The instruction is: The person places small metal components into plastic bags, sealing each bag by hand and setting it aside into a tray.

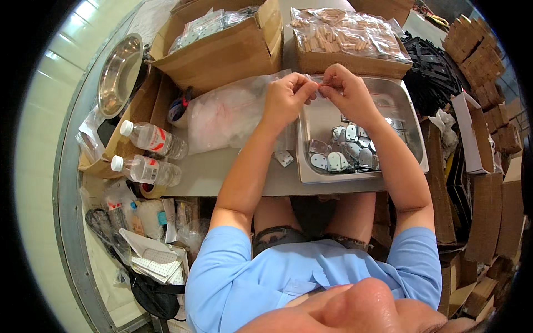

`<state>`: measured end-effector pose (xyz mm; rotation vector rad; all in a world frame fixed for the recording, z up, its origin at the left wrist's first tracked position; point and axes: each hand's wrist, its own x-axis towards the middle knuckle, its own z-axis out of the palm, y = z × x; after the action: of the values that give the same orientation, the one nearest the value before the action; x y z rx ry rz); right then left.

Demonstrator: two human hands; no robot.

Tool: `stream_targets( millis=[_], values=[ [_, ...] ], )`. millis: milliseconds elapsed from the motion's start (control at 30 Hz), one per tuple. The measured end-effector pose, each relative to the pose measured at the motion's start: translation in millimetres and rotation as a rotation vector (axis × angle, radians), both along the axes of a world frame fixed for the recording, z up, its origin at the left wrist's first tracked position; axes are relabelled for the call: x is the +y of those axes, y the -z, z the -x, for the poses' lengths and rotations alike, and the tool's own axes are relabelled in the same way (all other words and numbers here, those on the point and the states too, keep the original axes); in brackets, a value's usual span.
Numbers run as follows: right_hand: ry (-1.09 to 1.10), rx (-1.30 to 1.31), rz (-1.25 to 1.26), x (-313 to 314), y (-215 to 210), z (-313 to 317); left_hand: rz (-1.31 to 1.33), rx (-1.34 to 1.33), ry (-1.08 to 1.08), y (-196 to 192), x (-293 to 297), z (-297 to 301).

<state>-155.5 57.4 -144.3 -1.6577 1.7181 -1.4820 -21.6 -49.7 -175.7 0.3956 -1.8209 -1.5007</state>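
My left hand [286, 99] and my right hand [350, 94] meet above the far left corner of a steel tray [306, 176]. Thumbs and index fingers of both are pinched together on what looks like a small clear plastic bag [317, 79], mostly hidden by the fingers. Inside the tray lie several rounded metal plates with holes [351, 150], some of them in clear bags. Left of the tray, a heap of clear plastic bags [222, 119] lies on the table. One loose metal plate [283, 159] rests beside the tray's near left side.
Behind the hands stand a cardboard box [222, 64] of bagged metal plates and another box of bagged wooden dowels [338, 41]. At the left are two water bottles [152, 139], a tape roll [177, 111] and a steel bowl [119, 75]. Black strips [427, 72] pile up at the right.
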Motion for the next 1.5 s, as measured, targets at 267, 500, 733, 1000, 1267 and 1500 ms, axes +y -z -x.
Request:
stream_targets(
  millis=[267, 500, 733, 1000, 1267, 1500],
  values=[
    [0.146, 0.619, 0.087, -4.3, 15.9, -13.6, 0.422, -0.298, -0.212, -5.4, 10.8, -2.9],
    [0.202, 0.748, 0.17, -8.2, 28.1, -19.8, 0.398, -0.339, -0.237, -1.8, 2.2, -3.3],
    [0.284, 0.744, 0.091, -9.6, 29.0, -15.6, 0.33, -0.391, -0.169, -1.2, 9.2, -3.5],
    [0.175, 0.6, -0.143, -9.3, 22.0, -11.8, 0.321, -0.329, -0.216, -11.4, 8.3, -3.3],
    [0.067, 0.351, -0.083, -11.5, 24.6, 5.3, 1.036, -0.206, -0.272, 9.5, 5.6, 5.3],
    [-0.023, -0.08, -0.275, -8.5, 22.6, 16.0, 0.149, -0.059, -0.03, -2.0, -8.1, -3.1]
  ],
)
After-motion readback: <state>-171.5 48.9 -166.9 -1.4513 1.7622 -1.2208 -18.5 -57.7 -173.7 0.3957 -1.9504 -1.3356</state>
